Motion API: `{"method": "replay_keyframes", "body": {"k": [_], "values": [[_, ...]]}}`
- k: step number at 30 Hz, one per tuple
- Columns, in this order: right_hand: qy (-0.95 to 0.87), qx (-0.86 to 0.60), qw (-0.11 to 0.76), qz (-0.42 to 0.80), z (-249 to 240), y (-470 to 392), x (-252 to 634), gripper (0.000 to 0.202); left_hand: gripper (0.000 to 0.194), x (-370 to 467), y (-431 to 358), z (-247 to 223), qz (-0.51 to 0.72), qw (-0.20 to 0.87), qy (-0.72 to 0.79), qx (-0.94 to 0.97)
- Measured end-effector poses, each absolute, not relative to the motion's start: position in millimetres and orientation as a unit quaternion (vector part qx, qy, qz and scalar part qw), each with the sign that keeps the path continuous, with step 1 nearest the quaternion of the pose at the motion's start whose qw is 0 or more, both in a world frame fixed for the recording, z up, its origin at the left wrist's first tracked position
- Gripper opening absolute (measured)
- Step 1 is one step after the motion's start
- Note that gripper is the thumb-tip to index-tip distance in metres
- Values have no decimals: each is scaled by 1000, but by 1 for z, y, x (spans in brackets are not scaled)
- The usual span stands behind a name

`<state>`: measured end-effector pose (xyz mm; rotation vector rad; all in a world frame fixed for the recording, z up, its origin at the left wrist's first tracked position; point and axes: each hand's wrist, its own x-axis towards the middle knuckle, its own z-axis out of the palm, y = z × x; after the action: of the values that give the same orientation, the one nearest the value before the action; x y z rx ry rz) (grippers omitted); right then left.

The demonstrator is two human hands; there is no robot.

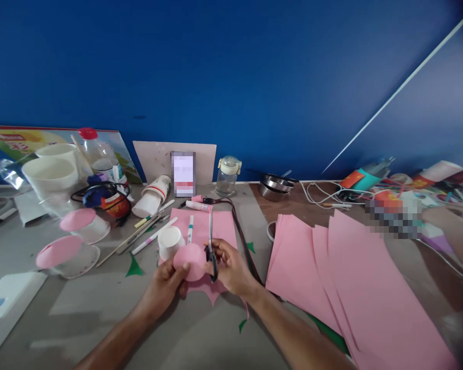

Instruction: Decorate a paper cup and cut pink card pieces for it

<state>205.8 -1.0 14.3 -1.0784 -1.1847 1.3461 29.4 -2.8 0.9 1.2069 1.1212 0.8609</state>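
Observation:
Between the thumb and fingers of my left hand (170, 277) is a round pink paper disc (192, 261). My right hand (231, 267) grips black-handled scissors (211, 241), their blades pointing up and away from me. The right fingertips come close to the disc's edge; whether they touch it I cannot tell. Behind the disc a white paper cup (170, 240) stands on a pink sheet (226, 221). A marker (190, 229) lies on that sheet, and another marker (196, 206) lies at its far edge. Jagged pink cut-offs (213, 293) show below my hands.
At right lie stacked pink sheets (370, 277). Two cups with pink tops (64, 251) stand left, near stacked paper cups (50, 174) and a bottle (100, 154). A phone (183, 174), a glass jar (227, 177) and metal bowls (275, 187) line the wall. Another person's arm (451, 236) shows far right.

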Motion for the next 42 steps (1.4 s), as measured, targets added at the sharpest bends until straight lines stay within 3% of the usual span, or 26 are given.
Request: {"method": "replay_keyframes", "body": {"k": [8, 14, 18, 21, 25, 30, 37, 42], "values": [[-558, -503, 501, 429, 7, -4, 205, 37, 39, 27, -1, -6, 371, 607, 458, 532], [-745, -414, 517, 82, 10, -6, 216, 37, 43, 31, -5, 7, 393, 661, 428, 475], [-822, -331, 462, -18, 16, -7, 221, 37, 59, 31, -7, 10, 366, 763, 373, 381], [-869, -290, 400, -33, 18, -8, 220, 35, 53, 29, -6, 13, 402, 780, 360, 318], [-862, -275, 425, 22, 17, -10, 219, 37, 38, 27, -3, 16, 424, 757, 397, 300], [-682, -404, 552, 259, 15, -4, 228, 38, 67, 31, -3, 12, 452, 674, 448, 374], [-537, -426, 511, 519, 17, 4, 224, 36, 48, 30, -1, 4, 439, 608, 515, 415], [-502, -469, 508, 520, 14, -7, 200, 41, 48, 34, -1, 7, 447, 574, 517, 450]]}}
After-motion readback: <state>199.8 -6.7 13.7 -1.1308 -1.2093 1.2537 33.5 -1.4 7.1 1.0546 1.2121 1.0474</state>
